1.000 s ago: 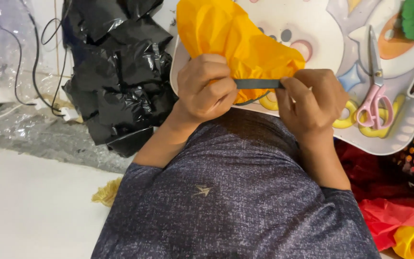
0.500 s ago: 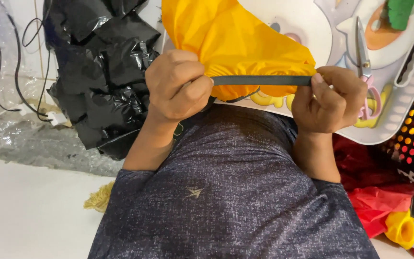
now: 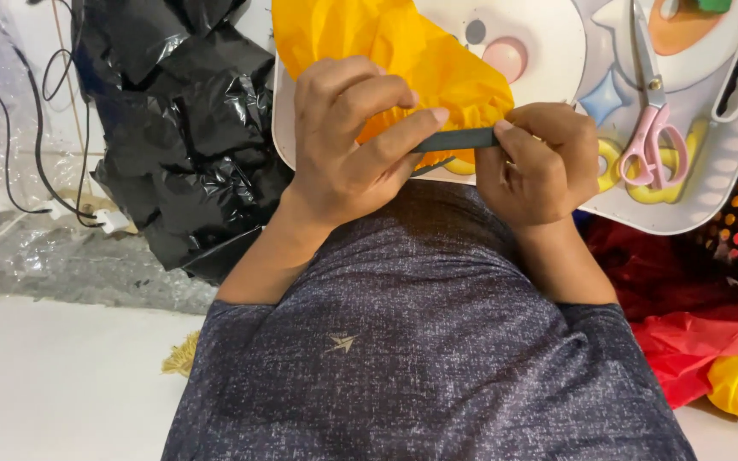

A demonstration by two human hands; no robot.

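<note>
Left hand [image 3: 348, 145] and right hand [image 3: 535, 158] each pinch closed on one end of a dark strip [image 3: 454, 139], stretched level across bunched yellow tissue paper [image 3: 403, 51].

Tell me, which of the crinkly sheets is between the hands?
The yellow-orange crinkly sheet, pinched with a dark strip; the black plastic sheet and red sheet lie untouched aside.

Orange-yellow tissue paper [image 3: 403, 51], dark grey strip [image 3: 459, 139], pink-handled scissors [image 3: 655, 128].
</note>
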